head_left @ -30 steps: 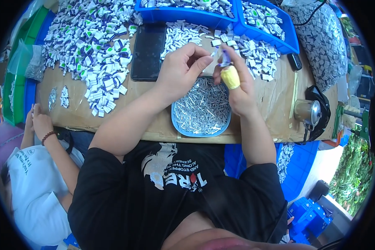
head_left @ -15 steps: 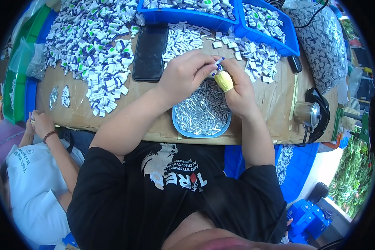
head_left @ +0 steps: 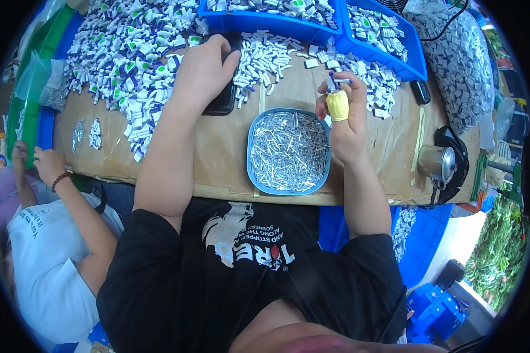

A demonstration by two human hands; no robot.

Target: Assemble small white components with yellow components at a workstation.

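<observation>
My right hand (head_left: 348, 126) is raised above the right edge of a light blue tub (head_left: 250, 170) full of small silvery metal pins (head_left: 288, 152). A yellow wrap (head_left: 337, 106) covers one of its fingers. Between its fingertips it grips small white-and-purple plastic pieces (head_left: 335, 82). Farther left, my left hand (head_left: 205, 70) hovers over a dark phone (head_left: 222, 101), beside the heap of white, purple and green plastic parts (head_left: 159, 76). Its thumb and forefinger are apart with nothing visible between them; the other fingers are hidden.
Blue bins (head_left: 271, 22) of similar parts line the back, with loose white pieces (head_left: 262, 59) before them. A big clear bag (head_left: 465, 70) of parts and a metal cup (head_left: 436, 162) stand at the right. Another person's hand (head_left: 50, 165) is at the left edge of the table.
My hands have parted. The left has moved left and away from me, over the phone; the right has shifted slightly right, keeping the white-and-purple pieces. The other person's hands have moved apart.
</observation>
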